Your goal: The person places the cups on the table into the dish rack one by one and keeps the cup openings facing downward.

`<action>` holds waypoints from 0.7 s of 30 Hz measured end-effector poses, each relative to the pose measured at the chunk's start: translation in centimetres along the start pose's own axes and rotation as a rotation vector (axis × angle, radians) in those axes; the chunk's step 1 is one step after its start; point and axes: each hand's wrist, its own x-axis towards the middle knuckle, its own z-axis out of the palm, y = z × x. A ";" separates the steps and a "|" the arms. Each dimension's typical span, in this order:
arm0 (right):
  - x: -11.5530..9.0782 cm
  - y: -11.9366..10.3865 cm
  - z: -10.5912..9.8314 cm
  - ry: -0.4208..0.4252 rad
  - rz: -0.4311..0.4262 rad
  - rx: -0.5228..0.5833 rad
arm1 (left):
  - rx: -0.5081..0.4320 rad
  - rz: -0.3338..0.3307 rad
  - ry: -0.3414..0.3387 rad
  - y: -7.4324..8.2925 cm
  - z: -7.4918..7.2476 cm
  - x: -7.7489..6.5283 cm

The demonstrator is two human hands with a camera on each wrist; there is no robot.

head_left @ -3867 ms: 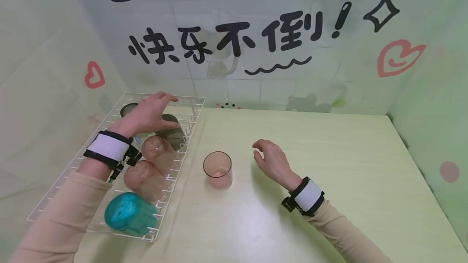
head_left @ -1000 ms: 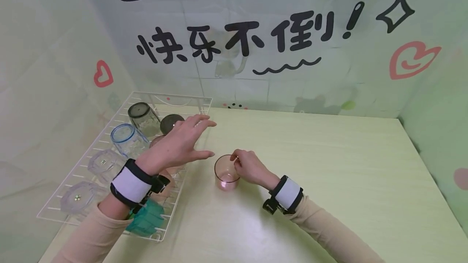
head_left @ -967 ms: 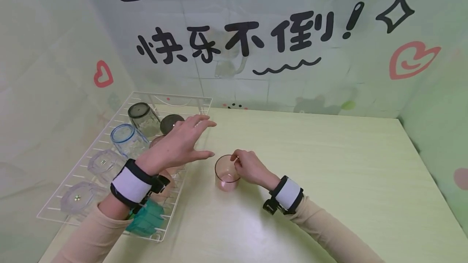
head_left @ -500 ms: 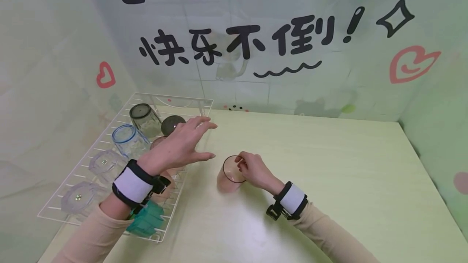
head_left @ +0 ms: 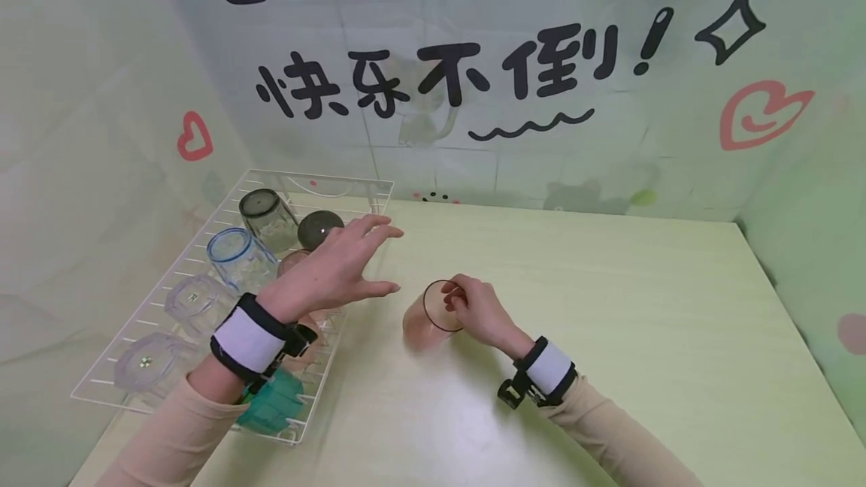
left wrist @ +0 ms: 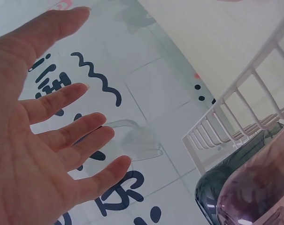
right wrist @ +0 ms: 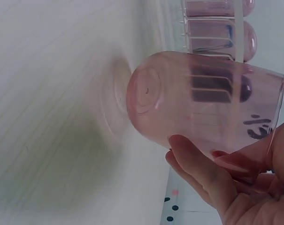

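Note:
In the head view my right hand pinches the wall of a pink transparent glass near its dark rim. The glass leans over, its mouth turned toward the right hand and its base to the left. The right wrist view shows the glass with thumb and fingers at the rim end and the base close to the tabletop; whether the base touches is unclear. My left hand hovers over the right side of a white wire rack, holding nothing. In the left wrist view its fingers are spread.
Upside-down glasses stand in the rack: two smoky ones, a blue-rimmed one, clear ones, pink ones partly hidden by the left arm, and a teal one. The pale tabletop meets a printed backdrop behind.
Earlier the glass stood upright and my right hand was apart from it; the hand took its rim and tipped it rightward. My left hand moved from the rack's far end toward me and right.

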 end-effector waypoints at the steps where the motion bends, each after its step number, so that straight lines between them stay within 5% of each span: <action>1: 0.0 0.0 -0.2 0.001 0.017 0.015 | -0.003 -0.003 -0.002 0.0 0.0 0.0; 21: 0.5 -0.7 -3.9 0.103 0.144 0.331 | -0.061 0.000 -0.011 0.3 0.6 0.1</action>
